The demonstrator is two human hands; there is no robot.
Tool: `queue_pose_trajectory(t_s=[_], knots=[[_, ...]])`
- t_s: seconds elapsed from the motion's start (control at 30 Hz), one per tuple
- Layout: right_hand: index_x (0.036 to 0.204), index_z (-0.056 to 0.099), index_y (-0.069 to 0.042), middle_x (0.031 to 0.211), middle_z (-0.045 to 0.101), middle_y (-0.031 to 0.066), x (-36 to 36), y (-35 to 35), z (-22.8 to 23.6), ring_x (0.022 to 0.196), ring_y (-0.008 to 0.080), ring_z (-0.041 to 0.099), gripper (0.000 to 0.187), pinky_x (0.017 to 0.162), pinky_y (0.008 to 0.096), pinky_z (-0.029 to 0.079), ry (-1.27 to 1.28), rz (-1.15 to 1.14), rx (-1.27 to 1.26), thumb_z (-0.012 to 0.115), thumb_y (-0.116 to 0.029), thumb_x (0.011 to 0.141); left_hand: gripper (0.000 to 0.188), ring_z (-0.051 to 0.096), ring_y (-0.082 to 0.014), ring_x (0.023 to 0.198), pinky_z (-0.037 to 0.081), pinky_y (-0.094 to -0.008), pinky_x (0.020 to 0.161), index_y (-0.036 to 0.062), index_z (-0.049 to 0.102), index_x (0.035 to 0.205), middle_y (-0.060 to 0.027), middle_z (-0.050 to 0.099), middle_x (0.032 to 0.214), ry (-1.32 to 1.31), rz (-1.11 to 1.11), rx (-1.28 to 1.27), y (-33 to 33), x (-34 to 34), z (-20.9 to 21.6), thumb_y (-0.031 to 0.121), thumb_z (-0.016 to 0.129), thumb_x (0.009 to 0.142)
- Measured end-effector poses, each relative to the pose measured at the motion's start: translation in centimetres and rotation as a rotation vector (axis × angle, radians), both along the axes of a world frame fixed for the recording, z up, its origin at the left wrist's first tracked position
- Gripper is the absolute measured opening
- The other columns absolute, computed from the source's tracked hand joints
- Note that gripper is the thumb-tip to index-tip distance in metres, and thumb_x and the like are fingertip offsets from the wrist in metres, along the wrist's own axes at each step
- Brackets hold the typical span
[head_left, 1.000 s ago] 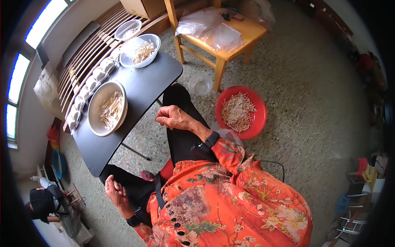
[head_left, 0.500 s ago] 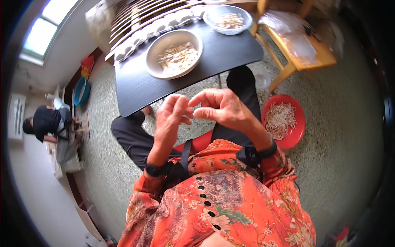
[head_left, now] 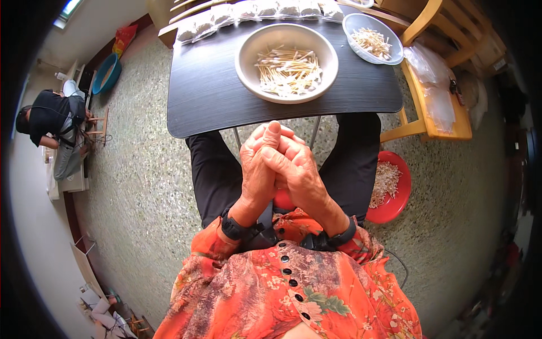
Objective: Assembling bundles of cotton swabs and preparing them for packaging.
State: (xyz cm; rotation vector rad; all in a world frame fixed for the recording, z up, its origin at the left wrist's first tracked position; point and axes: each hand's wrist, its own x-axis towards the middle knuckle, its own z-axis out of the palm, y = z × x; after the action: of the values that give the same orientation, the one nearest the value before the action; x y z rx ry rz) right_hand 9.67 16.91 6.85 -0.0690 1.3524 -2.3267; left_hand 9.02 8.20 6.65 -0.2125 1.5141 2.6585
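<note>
My left hand (head_left: 257, 169) and my right hand (head_left: 302, 172) are pressed together in front of my lap, just short of the table's near edge. Their fingers are closed and folded over one another, both thumbs on top; nothing shows in them, though the palms are hidden. Beyond them on the dark table (head_left: 203, 107) stands a large beige bowl (head_left: 245, 76) with many loose cotton swabs (head_left: 288, 70) in it. To its right is a smaller translucent bowl (head_left: 353, 28), which holds more swabs (head_left: 372, 42).
Several clear bags with white contents (head_left: 243, 12) line the table's far edge. At right, plastic bags (head_left: 437, 104) lie on a wooden chair (head_left: 451, 127). A red basin (head_left: 401, 200) of white-tipped sticks sits on the floor. Another person (head_left: 53, 118) sits far left, near a blue basin (head_left: 113, 79).
My hands were apart with loosely bent fingers; now they have come together and closed. The view has shifted, so the table and bowls appear farther right and up.
</note>
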Motion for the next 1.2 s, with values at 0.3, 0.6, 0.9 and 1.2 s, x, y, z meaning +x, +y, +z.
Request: queue_pose_trajectory(t_s=[0.3, 0.6, 0.9, 1.2], knots=[[0.091, 0.058, 0.001, 0.087, 0.058, 0.0055, -3.2, -1.0, -1.7, 0.082, 0.0115, 0.054, 0.029, 0.072, 0.0247, 0.045, 0.15, 0.074, 0.224, 0.045, -0.025, 0.092, 0.031, 0.054, -0.0121, 0.06, 0.044, -0.0232, 0.056, 0.0033, 0.053, 0.082, -0.0048, 0.056, 0.068, 0.032, 0.208, -0.138, -0.8, -2.1, -4.5, 0.031, 0.047, 0.094], [0.081, 0.057, 0.002, 0.084, 0.059, 0.0088, -5.1, -2.9, 3.5, 0.076, 0.0151, 0.055, 0.037, 0.07, 0.0271, 0.046, 0.234, 0.245, -0.053, 0.041, -0.028, 0.095, 0.019, 0.051, -0.0074, 0.072, 0.042, -0.0198, 0.065, 0.0001, 0.056, 0.087, -0.0029, 0.056, 0.081, 0.386, 0.268, -0.391, -4.0, -3.3, 0.6, 0.016, 0.045, 0.091], [0.097, 0.057, 0.0, 0.091, 0.058, 0.004, -2.2, -3.1, -3.0, 0.082, 0.0108, 0.056, 0.021, 0.069, 0.0247, 0.046, 0.391, 0.033, 0.05, 0.047, -0.018, 0.092, 0.04, 0.062, -0.0268, 0.079, 0.052, -0.0368, 0.072, -0.002, 0.048, 0.104, -0.017, 0.06, 0.087, 0.208, 0.079, -0.126, -1.5, -0.1, -1.7, 0.036, 0.044, 0.092], [0.092, 0.054, 0.002, 0.081, 0.056, 0.022, -2.3, -2.3, -1.3, 0.08, 0.0378, 0.057, 0.022, 0.069, 0.0417, 0.045, 0.487, -0.198, 0.5, 0.048, -0.019, 0.086, 0.027, 0.06, -0.0138, 0.07, 0.05, -0.026, 0.067, -0.0015, 0.056, 0.099, -0.0074, 0.061, 0.077, 0.272, 0.153, -0.161, -1.4, -1.1, -2.6, 0.024, 0.051, 0.093]])
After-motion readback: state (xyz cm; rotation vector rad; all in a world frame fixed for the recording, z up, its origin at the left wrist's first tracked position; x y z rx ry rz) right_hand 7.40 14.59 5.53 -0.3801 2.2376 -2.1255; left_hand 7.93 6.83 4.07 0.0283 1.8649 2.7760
